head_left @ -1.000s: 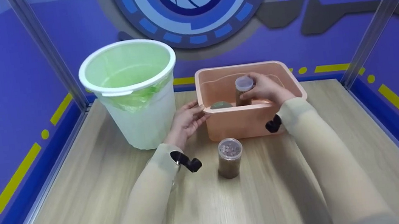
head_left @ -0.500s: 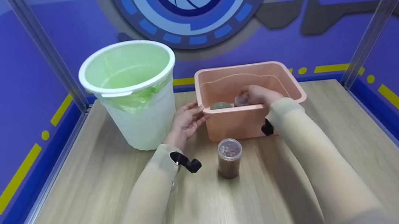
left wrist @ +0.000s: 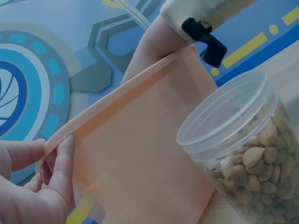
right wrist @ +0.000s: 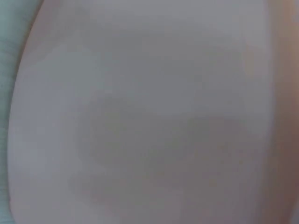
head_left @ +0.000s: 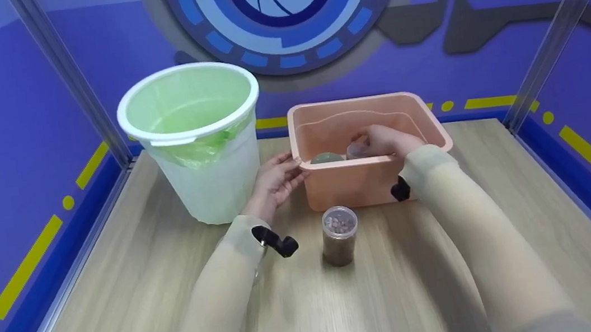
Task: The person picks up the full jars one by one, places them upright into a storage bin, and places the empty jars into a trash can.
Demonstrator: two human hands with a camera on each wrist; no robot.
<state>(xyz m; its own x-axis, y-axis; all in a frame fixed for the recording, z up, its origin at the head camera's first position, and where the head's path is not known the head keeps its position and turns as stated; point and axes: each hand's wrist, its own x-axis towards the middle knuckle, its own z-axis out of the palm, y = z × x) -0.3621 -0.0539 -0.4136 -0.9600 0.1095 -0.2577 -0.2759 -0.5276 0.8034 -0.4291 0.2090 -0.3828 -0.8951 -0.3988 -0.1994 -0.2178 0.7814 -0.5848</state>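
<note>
Left hand [head_left: 276,182] pinching peach bin [head_left: 357,184] by its rim, right hand [head_left: 384,139] grasping jar [head_left: 355,152] inside it

You wear long, cream-coloured sleeves, plain and smooth, the left sleeve [head_left: 208,306] and the right sleeve [head_left: 489,249] each turning slightly greyer towards the cuff and ending at the wrist, where your left hand [head_left: 275,181] and right hand [head_left: 384,140] come out bare. At each wrist you carry a small black camera mount, angular and bent: the left mount [head_left: 276,240] shows a tiny shiny spot, and the right mount [left wrist: 205,42] has a stubby, blocky end.
</note>
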